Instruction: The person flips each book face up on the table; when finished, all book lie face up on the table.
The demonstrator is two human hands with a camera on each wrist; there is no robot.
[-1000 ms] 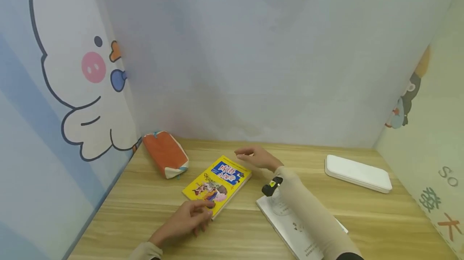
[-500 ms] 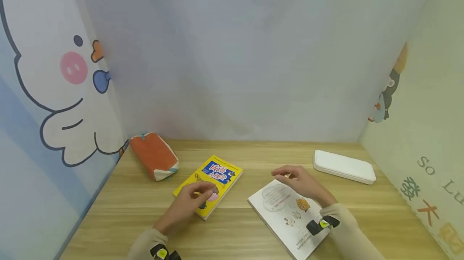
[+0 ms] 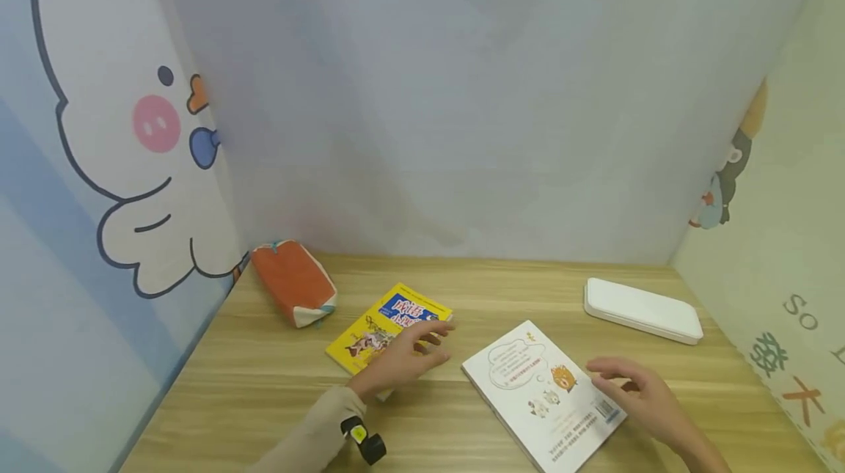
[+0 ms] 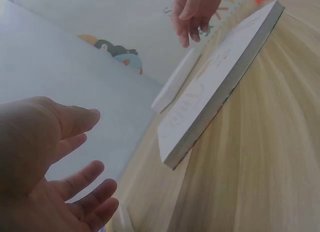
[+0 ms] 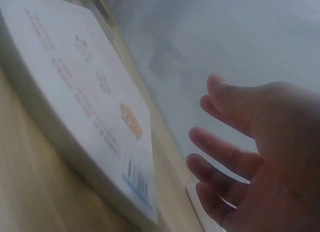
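A white book [image 3: 521, 400], with a speech bubble, small animal drawings and a barcode on its cover, lies flat on the wooden table. My right hand [image 3: 637, 396] hovers at its right edge, fingers loosely bent and holding nothing; the right wrist view has the barcode corner [image 5: 136, 179] just left of the fingers. To the left is a yellow book [image 3: 370, 334] with a blue title panel. Over its lower right part my left hand [image 3: 405, 356] reaches across, fingers relaxed, nothing in them, hiding some of the cover. The left wrist view shows the left palm [image 4: 45, 162] apart from the white book.
An orange pencil pouch [image 3: 295, 284] with white ends lies at the back left. Toward the back right sits a white flat case [image 3: 642, 309]. A grey-white curtain-like wall [image 3: 436, 106] closes off the table's far edge, with printed walls on both sides.
My right hand has gone from the yellow book's far corner to the right, past the white book, uncovering it. My left hand has shifted right across the yellow book. The books stayed put.
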